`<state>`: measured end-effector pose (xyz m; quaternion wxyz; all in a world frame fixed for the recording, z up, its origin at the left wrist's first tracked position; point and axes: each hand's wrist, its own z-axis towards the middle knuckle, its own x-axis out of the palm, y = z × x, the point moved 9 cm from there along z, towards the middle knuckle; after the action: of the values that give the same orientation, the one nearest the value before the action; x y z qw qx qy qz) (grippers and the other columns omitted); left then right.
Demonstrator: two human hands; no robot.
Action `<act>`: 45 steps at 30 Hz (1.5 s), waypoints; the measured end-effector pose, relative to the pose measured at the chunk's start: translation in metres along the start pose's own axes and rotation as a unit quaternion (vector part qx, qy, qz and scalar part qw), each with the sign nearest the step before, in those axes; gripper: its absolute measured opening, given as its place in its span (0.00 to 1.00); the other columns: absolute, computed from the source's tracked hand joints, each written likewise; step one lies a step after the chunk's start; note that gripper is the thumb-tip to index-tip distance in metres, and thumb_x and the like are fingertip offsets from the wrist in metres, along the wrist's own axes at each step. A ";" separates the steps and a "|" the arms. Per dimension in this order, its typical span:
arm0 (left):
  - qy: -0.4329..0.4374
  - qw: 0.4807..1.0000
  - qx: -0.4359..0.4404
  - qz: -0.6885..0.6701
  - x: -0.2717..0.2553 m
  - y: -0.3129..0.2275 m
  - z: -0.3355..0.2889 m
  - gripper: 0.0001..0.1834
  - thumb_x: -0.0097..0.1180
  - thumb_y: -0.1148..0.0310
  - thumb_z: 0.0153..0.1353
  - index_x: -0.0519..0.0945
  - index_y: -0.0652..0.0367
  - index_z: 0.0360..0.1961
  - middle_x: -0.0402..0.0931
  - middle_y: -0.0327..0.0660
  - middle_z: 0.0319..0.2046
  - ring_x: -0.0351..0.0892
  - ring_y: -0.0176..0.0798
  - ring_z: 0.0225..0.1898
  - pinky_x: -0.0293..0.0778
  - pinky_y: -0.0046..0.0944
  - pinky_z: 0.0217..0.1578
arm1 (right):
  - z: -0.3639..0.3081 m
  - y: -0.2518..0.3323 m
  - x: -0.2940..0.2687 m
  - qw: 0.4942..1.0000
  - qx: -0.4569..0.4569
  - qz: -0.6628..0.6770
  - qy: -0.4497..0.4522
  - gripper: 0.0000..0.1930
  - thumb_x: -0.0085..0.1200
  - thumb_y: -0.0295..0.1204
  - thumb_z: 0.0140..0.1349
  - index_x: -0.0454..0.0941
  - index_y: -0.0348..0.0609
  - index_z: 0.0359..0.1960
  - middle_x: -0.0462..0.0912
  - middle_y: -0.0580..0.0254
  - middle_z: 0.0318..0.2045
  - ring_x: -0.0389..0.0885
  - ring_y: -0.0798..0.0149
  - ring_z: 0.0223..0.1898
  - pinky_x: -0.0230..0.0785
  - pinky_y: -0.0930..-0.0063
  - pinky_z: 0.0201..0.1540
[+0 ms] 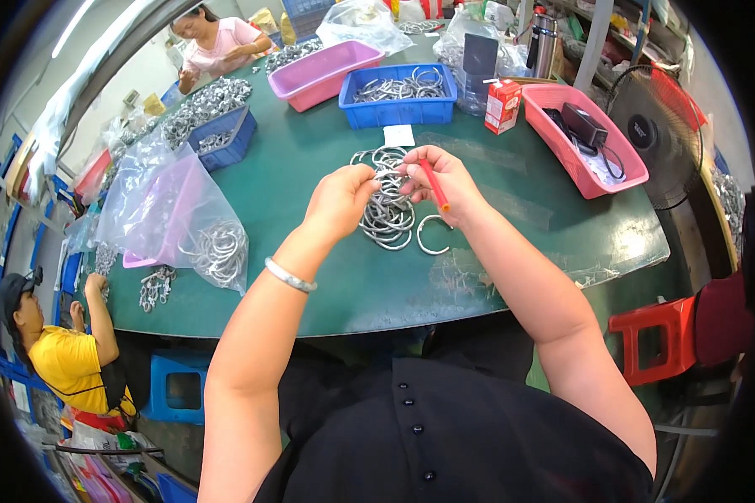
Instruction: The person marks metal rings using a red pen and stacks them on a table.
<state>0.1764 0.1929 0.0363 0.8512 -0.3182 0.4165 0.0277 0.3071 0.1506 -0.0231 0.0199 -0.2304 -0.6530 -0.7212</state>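
Note:
Over a pile of silver metal rings (pixel 387 220) on the green table, my two hands work close together. My left hand (pixel 341 201) is closed in a pinch, with a bit of a silver ring showing at its fingertips; most of that ring is hidden or blends with the pile. In my right hand (pixel 446 180) a red pencil-like stick (pixel 433 183) slants across the fingers, its yellowish end toward me. Just below that hand lies a single open, C-shaped silver ring (pixel 432 235). A small white paper (pixel 398 136) lies behind the pile.
Beyond stand a blue bin (pixel 398 114) of rings, a pink bin (pixel 287 84) and a red-and-white carton (pixel 502 106). A pink basket (pixel 591 186) and fan (pixel 656 134) are at right. Bagged rings (pixel 218 251) lie left. Two people (pixel 67 360) (pixel 218 42) work nearby.

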 end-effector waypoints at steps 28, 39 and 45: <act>-0.169 0.868 -0.120 -0.451 -0.041 0.001 -0.145 0.19 0.50 0.85 0.52 0.69 0.66 0.47 0.66 0.43 0.46 0.72 0.34 0.39 0.69 0.30 0.40 | -0.091 -0.005 0.082 0.979 -0.108 -0.030 0.169 0.07 0.51 0.18 0.53 0.73 0.38 0.35 0.76 0.65 0.32 0.74 0.74 0.35 0.69 0.81 0.39; -0.121 0.742 -0.277 -0.598 -0.008 0.007 -0.165 0.12 0.48 0.77 0.57 0.70 0.64 0.44 0.74 0.45 0.36 0.77 0.39 0.36 0.74 0.34 0.37 | -0.109 0.001 0.089 0.940 -0.246 -0.159 0.174 0.07 0.52 0.16 0.51 0.75 0.37 0.33 0.78 0.61 0.30 0.77 0.70 0.33 0.69 0.79 0.37; -0.108 0.748 -0.268 -0.597 -0.003 0.004 -0.166 0.07 0.45 0.75 0.59 0.70 0.63 0.39 0.74 0.45 0.34 0.78 0.40 0.34 0.75 0.35 0.35 | -0.114 0.000 0.089 0.942 -0.245 -0.155 0.169 0.08 0.52 0.16 0.51 0.75 0.37 0.33 0.78 0.61 0.30 0.77 0.70 0.33 0.69 0.80 0.37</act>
<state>0.0585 0.1034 -0.0380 0.6127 -0.7122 0.0223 -0.3419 0.1923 0.0663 0.0043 -0.0393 0.0008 -0.4706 -0.8814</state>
